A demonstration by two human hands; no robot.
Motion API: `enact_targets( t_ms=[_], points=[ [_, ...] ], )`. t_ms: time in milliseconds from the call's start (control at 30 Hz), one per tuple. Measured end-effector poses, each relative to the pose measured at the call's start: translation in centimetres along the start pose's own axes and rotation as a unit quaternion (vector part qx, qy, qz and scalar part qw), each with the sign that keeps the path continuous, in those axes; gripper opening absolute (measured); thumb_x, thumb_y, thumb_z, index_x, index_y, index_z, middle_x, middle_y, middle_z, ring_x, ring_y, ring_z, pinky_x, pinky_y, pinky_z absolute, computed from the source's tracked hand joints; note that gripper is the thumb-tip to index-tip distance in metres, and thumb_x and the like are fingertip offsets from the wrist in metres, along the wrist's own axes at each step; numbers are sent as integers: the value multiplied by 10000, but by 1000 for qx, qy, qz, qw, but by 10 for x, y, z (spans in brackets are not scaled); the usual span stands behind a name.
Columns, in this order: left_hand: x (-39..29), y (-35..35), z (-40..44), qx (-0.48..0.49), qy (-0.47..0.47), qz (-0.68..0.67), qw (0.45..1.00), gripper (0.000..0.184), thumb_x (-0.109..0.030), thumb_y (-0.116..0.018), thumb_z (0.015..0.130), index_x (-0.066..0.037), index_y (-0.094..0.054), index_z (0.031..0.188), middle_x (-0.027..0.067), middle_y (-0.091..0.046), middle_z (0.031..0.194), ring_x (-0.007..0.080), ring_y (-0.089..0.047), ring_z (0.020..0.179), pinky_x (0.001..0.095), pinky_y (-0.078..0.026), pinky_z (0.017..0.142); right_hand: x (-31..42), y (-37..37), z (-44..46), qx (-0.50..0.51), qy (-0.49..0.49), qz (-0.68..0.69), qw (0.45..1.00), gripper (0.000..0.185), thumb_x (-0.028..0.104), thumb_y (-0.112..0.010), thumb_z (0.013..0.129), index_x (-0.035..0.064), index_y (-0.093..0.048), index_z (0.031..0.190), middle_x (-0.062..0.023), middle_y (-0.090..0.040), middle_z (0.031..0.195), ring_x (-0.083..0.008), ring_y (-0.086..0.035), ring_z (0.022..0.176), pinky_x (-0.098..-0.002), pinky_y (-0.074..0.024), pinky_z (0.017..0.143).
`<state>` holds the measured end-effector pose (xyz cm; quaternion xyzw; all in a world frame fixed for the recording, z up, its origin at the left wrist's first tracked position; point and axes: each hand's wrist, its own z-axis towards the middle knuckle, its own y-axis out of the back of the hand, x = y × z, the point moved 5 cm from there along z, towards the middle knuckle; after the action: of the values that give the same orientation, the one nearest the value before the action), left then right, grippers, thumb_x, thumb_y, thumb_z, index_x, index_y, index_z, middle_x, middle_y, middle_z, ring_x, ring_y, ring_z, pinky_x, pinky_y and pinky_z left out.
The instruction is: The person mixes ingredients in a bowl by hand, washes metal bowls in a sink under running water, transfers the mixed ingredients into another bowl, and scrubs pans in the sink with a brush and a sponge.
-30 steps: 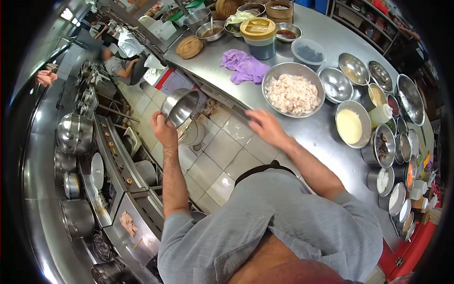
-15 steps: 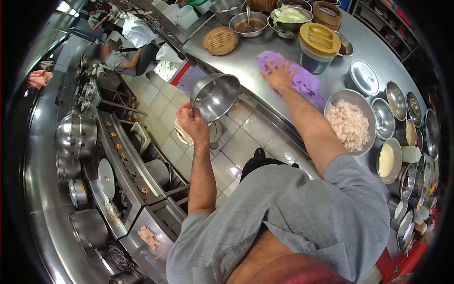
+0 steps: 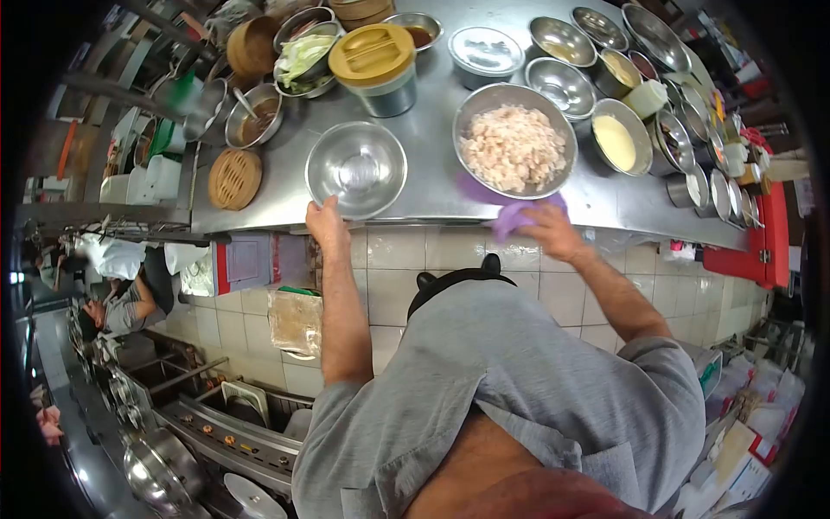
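Your hands are apart: the left [image 3: 329,227] clasps a steel bowl [image 3: 356,169] at the counter [image 3: 432,186]; the right [image 3: 555,233] clutches a cloth [image 3: 512,221] beside the tub [image 3: 510,92] of pale chunks [image 3: 516,149]. A pan [image 3: 618,108] holds yellow liquid [image 3: 615,143].

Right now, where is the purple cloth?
In the head view, the purple cloth is right of centre at the counter edge, in the right hand, just below the bowl of pale chunks.

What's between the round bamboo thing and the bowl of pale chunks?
A shiny metal bowl, with the left hand at its rim. Bare steel counter shows on both sides of it, in the head view.
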<state>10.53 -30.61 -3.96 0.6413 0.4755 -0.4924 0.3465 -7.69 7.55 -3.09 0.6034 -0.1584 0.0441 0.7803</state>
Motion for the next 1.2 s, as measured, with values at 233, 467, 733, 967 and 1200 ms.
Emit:
enact_targets(
  t_ms=[233, 467, 733, 967, 1200],
  points=[
    [44, -73, -61, 32, 116, -174, 977, 566, -450, -567, 843, -23, -363, 1153, 142, -413, 1085, 280, -494, 971, 411, -515, 659, -130, 64, -85, -58, -267, -74, 959, 296, 56, -568, 752, 121, -612, 1038, -133, -515, 1207, -363, -416, 1151, -478, -294, 1000],
    [25, -179, -153, 245, 99, -80, 961, 698, -451, -533, 863, -44, -219, 1335, 165, -334, 1318, 304, -449, 1097, 443, -505, 760, -65, 142, 6, -232, -311, 196, 901, 294, 119, -555, 804, 23, -595, 1079, -143, -603, 1055, -277, -562, 988, -328, -431, 854],
    [35, -215, -124, 225, -33, -80, 971, 415, -209, -447, 936, -24, -379, 1302, 120, -490, 1232, 201, -459, 1122, 318, -359, 951, -159, 40, 136, -8, -454, 467, 759, 515, 433, -546, 848, 6, -570, 1134, -125, -595, 1110, -204, -562, 1007, -306, -414, 879],
    [41, -214, -114, 251, 2, -136, 958, 478, -310, -395, 956, -46, -313, 1346, 136, -422, 1302, 211, -411, 1178, 345, -326, 989, -82, 31, 183, 133, -248, 367, 887, 336, 367, -572, 835, 72, -653, 974, -77, -651, 964, -229, -611, 890, -309, -450, 810],
    [40, -208, -110, 273, 19, -154, 950, 590, -365, -408, 945, -21, -228, 1389, 162, -320, 1387, 235, -326, 1264, 323, -267, 1032, -13, 46, 105, 70, 3, -49, 996, 274, 276, -551, 835, 157, -615, 1073, -25, -560, 1192, -290, -323, 1279, -580, -329, 922]
  ],
)
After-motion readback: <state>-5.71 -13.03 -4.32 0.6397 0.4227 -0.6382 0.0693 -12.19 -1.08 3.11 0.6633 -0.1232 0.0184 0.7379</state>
